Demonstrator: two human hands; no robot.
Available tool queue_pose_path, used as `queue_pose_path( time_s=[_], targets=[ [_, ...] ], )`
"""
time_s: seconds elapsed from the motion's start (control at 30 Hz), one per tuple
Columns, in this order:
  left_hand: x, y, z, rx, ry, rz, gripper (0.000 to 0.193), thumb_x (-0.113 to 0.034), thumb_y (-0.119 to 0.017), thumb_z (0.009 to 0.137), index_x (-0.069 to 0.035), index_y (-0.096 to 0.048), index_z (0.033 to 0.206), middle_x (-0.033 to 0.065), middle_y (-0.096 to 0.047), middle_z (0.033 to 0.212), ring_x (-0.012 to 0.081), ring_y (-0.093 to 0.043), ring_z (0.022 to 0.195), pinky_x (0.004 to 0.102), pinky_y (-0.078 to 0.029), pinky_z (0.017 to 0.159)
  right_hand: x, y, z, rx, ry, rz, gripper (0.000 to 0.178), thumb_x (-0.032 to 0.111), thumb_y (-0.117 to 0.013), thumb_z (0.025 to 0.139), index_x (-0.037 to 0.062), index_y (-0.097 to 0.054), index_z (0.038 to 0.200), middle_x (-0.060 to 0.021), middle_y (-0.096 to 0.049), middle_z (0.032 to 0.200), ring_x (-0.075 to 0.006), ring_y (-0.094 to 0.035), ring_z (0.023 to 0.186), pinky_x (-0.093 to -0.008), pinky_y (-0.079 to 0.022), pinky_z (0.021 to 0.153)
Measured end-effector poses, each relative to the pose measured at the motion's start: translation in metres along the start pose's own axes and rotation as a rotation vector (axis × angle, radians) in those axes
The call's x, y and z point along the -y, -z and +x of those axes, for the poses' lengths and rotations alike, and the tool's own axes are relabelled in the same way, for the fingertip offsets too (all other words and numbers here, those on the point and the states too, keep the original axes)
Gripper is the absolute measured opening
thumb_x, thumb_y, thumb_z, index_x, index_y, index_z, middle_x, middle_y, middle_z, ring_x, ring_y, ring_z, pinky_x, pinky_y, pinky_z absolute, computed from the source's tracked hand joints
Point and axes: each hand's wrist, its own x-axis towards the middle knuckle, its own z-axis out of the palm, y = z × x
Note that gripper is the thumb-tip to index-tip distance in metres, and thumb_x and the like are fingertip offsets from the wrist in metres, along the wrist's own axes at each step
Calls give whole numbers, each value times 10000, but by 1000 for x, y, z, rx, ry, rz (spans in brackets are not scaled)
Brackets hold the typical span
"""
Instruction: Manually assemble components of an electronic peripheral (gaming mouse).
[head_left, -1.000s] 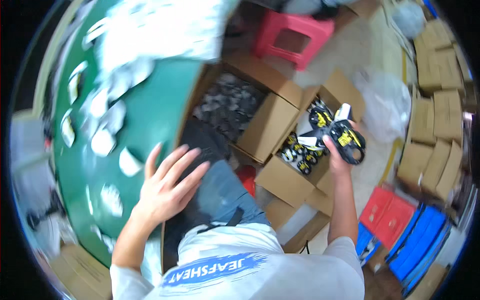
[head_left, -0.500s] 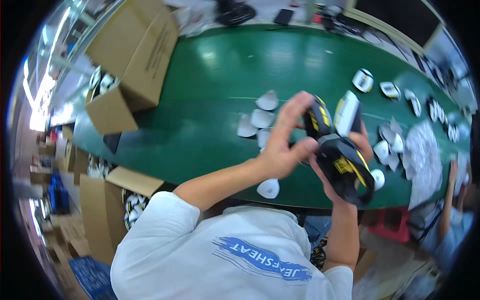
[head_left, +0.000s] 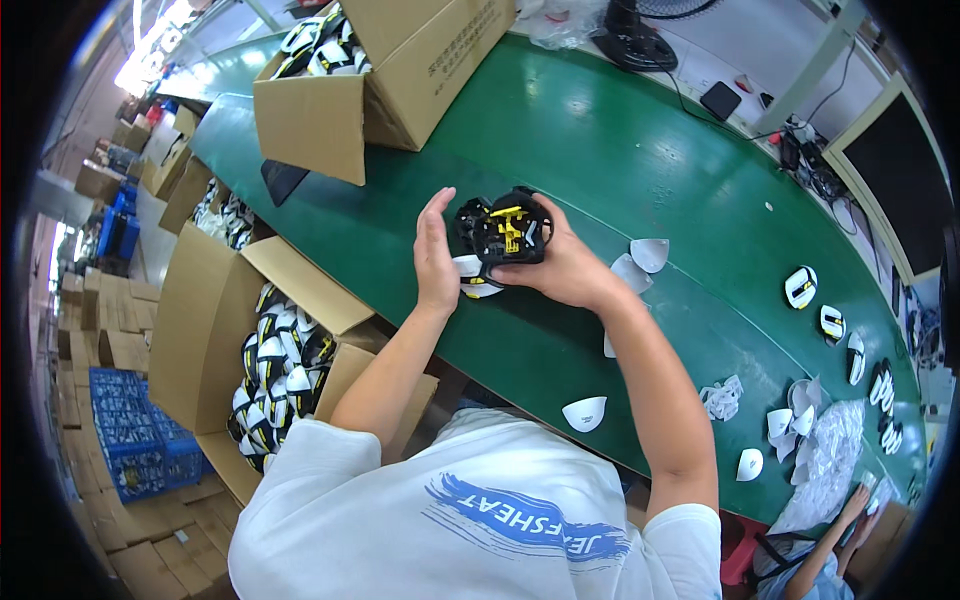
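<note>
My right hand is closed on a cluster of black plastic housings with yellow inner parts. A white-fronted housing sits at the bottom of the cluster, between my two hands. My left hand is upright with its fingers stretched out, its palm flat beside the cluster. Both hands are above the near left part of the green table. Loose white curved covers lie to the right, some hidden by my right forearm. Another white cover rests near the front edge.
An open carton with white-and-black pieces stands on the table at the far left. A second carton, full of similar housings, is below the table's left edge. Rightward lie finished-looking housings, plastic wrap and another person's hand.
My view has turned left. Both hands have moved left with the housings, closer to the cartons. My left hand's fingers are now straight and flat beside the cluster.
</note>
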Motion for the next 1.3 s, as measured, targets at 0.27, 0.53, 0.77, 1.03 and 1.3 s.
queue_pose_path(
  time_s=[0.27, 0.53, 0.77, 1.03, 1.3],
  targets=[
    [-27, -3, 7, 186, -646, 508, 470, -387, -665, 1151, -49, -745, 1469, 182, -714, 1536, 398, -632, 1460, 519, -455, 1263, 43, 39, -45, -5, 62, -624, 866, 375, -912, 920, 144, -577, 1683, -289, -422, 1809, -512, -709, 1375, -525, -594, 1171],
    [-46, -27, 10, 286, -673, 657, 558, -147, -834, 982, -100, -732, 1529, 108, -727, 1309, 350, -648, 1314, 542, -402, 1288, 30, 18, -161, -387, 257, -686, 596, 253, -877, 980, 107, -703, 1531, -204, -695, 1563, -403, -777, 1227, -507, -627, 1020],
    [-79, -43, 14, 160, -629, 559, 354, -65, -817, 991, -87, -795, 1343, 127, -752, 1213, 373, -663, 1203, 512, -463, 1209, -23, -45, -253, -172, 97, -889, 651, 420, -862, 985, 402, -668, 1606, -84, -455, 1836, -360, -388, 1705, -661, -218, 1400],
    [-121, -62, -79, 502, -742, 177, 406, 73, -854, 864, -8, -763, 1251, 149, -743, 1152, 343, -725, 1053, 456, -600, 926, -44, 12, -278, -359, 2, -942, 559, 296, -837, 1009, 292, -723, 1557, -128, -604, 1638, -336, -548, 1513, -579, -372, 1294],
    [-105, -66, -159, 547, -458, 130, 391, 10, -900, 866, -68, -789, 1234, 124, -733, 1096, 335, -722, 1017, 440, -598, 893, -32, -4, -289, -578, 51, -394, 617, 248, -879, 987, 78, -723, 1559, -190, -729, 1499, -414, -705, 1313, -521, -549, 1148]
  ],
)
